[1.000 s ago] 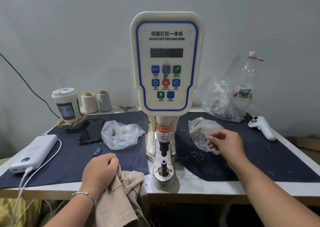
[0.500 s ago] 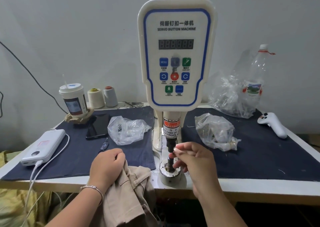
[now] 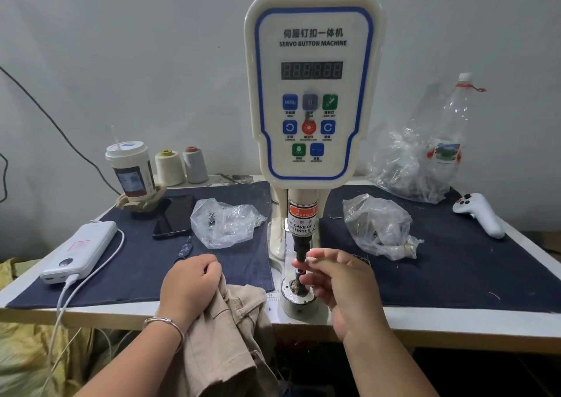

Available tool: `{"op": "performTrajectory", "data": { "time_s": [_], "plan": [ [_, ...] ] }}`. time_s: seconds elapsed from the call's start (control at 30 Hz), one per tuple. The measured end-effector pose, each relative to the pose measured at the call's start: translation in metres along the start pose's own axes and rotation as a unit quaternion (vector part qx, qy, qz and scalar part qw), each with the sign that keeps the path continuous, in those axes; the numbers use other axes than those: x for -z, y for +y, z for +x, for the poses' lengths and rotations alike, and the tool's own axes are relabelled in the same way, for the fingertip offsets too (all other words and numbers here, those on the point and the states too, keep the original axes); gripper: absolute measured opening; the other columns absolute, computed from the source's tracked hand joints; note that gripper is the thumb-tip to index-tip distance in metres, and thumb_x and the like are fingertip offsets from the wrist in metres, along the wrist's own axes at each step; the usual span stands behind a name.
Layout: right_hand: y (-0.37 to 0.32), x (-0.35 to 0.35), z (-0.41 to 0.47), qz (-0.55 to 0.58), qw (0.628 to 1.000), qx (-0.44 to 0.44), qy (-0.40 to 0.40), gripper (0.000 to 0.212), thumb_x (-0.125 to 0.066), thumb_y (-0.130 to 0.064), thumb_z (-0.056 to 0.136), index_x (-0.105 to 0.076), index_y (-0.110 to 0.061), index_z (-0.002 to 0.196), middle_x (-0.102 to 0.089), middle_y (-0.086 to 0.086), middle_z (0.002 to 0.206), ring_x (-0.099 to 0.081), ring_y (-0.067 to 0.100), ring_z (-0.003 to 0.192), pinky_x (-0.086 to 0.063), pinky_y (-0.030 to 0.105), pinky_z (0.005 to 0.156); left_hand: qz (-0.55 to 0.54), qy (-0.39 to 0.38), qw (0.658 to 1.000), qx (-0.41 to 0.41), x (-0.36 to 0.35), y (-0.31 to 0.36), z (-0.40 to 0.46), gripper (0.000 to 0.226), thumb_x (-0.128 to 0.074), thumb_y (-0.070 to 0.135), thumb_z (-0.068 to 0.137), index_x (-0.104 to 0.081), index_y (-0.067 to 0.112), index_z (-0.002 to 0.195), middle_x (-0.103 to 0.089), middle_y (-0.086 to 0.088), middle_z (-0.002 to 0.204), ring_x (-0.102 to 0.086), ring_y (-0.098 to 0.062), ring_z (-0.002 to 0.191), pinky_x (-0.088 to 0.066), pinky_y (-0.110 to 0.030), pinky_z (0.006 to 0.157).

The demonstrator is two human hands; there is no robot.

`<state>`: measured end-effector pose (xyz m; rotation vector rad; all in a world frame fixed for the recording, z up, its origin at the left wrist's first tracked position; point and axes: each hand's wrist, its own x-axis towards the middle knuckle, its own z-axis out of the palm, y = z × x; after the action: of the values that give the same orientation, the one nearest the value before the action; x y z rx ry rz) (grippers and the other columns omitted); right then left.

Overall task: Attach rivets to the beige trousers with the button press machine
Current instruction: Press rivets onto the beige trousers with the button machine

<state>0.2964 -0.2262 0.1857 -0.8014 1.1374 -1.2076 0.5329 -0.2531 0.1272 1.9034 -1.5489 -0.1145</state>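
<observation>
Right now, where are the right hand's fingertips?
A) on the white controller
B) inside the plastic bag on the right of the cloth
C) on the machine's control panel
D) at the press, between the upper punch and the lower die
D: the right hand has its fingertips at the gap between the upper punch and the lower die, apart from the plastic bag.

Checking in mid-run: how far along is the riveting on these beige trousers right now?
Early. Done: trousers are at the table edge, gripped by the left hand. In hand: the right hand has its fingertips at the lower die under the punch, apparently seating a rivet part; the part itself is too small to see. Left: lay the fabric over the die and press; no set rivet is visible on the cloth.
</observation>
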Motion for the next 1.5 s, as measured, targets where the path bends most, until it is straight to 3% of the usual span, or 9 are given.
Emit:
{"op": "performTrajectory", "data": {
  "time_s": [0.43,0.57,0.73,0.87,0.97,1.1,1.23,1.4,1.5],
  "plan": [
    [-0.006,0.002,-0.008,0.038,0.999,-0.001,0.006,0.021,-0.057,0.008,0.083,-0.067,-0.006,0.094,-0.075,0.012,0.081,-0.063,0.014,0.044,-0.040,0.017,0.035,-0.026,-0.004,0.999,-0.018,-0.001,-0.001,0.000,0.027,-0.031,0.029,0.072,-0.037,0.020,0.048,-0.052,0.017,0.052,-0.042,-0.014,0.052,-0.024,-0.029,0.048],
    [-0.009,0.002,-0.008,0.042,0.999,-0.020,0.010,0.024,-0.055,0.010,0.081,-0.067,-0.006,0.095,-0.075,0.015,0.083,-0.056,0.013,0.039,-0.037,0.018,0.035,-0.020,-0.001,1.000,-0.021,-0.002,-0.004,0.002,0.025,-0.030,0.030,0.071,-0.037,0.019,0.050,-0.045,0.002,0.048,-0.040,-0.015,0.053,-0.026,-0.031,0.049],
    [-0.009,0.004,-0.020,0.103,0.993,-0.052,-0.013,0.022,-0.049,0.006,0.084,-0.062,-0.004,0.098,-0.075,0.017,0.088,-0.058,0.014,0.042,-0.039,0.018,0.038,-0.017,-0.006,0.999,-0.027,-0.002,-0.004,0.002,0.025,-0.030,0.030,0.072,-0.037,0.018,0.051,-0.042,-0.001,0.049,-0.039,-0.016,0.054,-0.028,-0.032,0.050],
    [0.000,0.004,-0.038,0.031,0.998,0.036,0.039,0.016,-0.051,0.007,0.086,-0.063,-0.003,0.091,-0.074,0.011,0.080,-0.055,0.016,0.042,-0.038,0.022,0.040,-0.041,-0.013,0.999,-0.007,-0.001,-0.006,0.004,0.024,-0.031,0.030,0.070,-0.037,0.015,0.053,-0.043,-0.002,0.051,-0.039,-0.018,0.055,-0.031,-0.033,0.053],
    [0.013,-0.015,-0.051,-0.082,0.991,0.108,0.004,0.013,-0.058,0.003,0.085,-0.063,-0.009,0.085,-0.070,0.009,0.070,-0.053,0.015,0.044,-0.042,0.018,0.042,-0.093,-0.024,0.995,0.027,0.001,-0.008,0.007,0.022,-0.034,0.029,0.068,-0.037,0.013,0.054,-0.044,-0.011,0.057,-0.036,-0.018,0.057,-0.032,-0.034,0.057],
    [0.024,-0.069,-0.034,-0.246,0.946,0.194,-0.083,0.024,-0.059,-0.005,0.088,-0.060,-0.029,0.085,-0.068,-0.002,0.077,-0.061,0.011,0.060,-0.053,0.026,0.056,-0.151,-0.036,0.987,0.040,0.004,-0.012,0.010,0.021,-0.038,0.027,0.066,-0.037,0.010,0.054,-0.035,-0.002,0.055,-0.032,-0.016,0.059,-0.030,-0.033,0.059],
    [0.015,-0.120,0.026,-0.382,0.884,0.268,-0.035,0.021,-0.052,-0.008,0.089,-0.059,-0.026,0.096,-0.063,-0.010,0.086,-0.060,0.016,0.081,-0.052,0.034,0.073,-0.183,-0.034,0.982,0.029,0.005,-0.015,0.010,0.024,-0.040,0.027,0.067,-0.037,0.006,0.055,-0.032,-0.002,0.055,-0.031,-0.015,0.058,-0.030,-0.033,0.059],
    [0.008,-0.170,0.094,-0.587,0.776,0.222,-0.059,0.033,-0.046,-0.005,0.090,-0.067,-0.016,0.114,-0.067,0.005,0.115,-0.061,0.027,0.106,-0.048,0.030,0.087,-0.161,-0.029,0.986,0.021,0.003,-0.015,0.010,0.023,-0.038,0.028,0.067,-0.032,0.010,0.055,-0.029,-0.002,0.055,-0.028,-0.014,0.056,-0.026,-0.033,0.057],
    [0.017,-0.192,0.116,-0.664,0.717,0.192,-0.092,0.028,-0.048,-0.009,0.090,-0.069,-0.013,0.108,-0.068,0.011,0.110,-0.062,0.033,0.104,-0.048,0.041,0.094,-0.154,-0.035,0.987,0.025,0.002,-0.013,0.010,0.023,-0.038,0.029,0.067,-0.032,0.020,0.047,-0.028,0.004,0.048,-0.025,-0.009,0.051,-0.024,-0.031,0.054]
  ]
}}
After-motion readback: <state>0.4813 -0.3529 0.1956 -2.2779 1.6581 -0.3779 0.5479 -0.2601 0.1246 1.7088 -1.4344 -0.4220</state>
